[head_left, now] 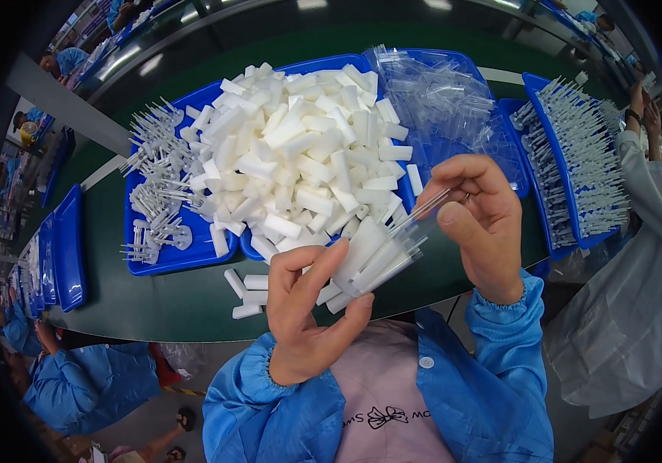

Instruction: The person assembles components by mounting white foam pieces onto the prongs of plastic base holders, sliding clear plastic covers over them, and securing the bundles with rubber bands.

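Note:
Between my two hands, above the near edge of the green table, is a fan-shaped cluster part (381, 258) with white pieces in it and thin clear rods sticking out toward the upper right. My left hand (311, 309) grips its lower left end between thumb and fingers. My right hand (485, 224) is closed at the rod ends, with thumb and fingers bent around a clear plastic piece (423, 228) that is hard to make out. Just beyond my hands rises a big pile of white foam cylinders (292, 147). A few loose foam cylinders (247, 297) lie left of my left hand.
White rod clusters (157, 189) fill the left of a blue tray (180, 266). Clear plastic tubes (439, 100) lie in another tray behind my right hand. Tilted blue trays (558, 166) of rodded parts stand at right, near a co-worker's sleeve (655, 185). A blue tray (70, 251) leans at left.

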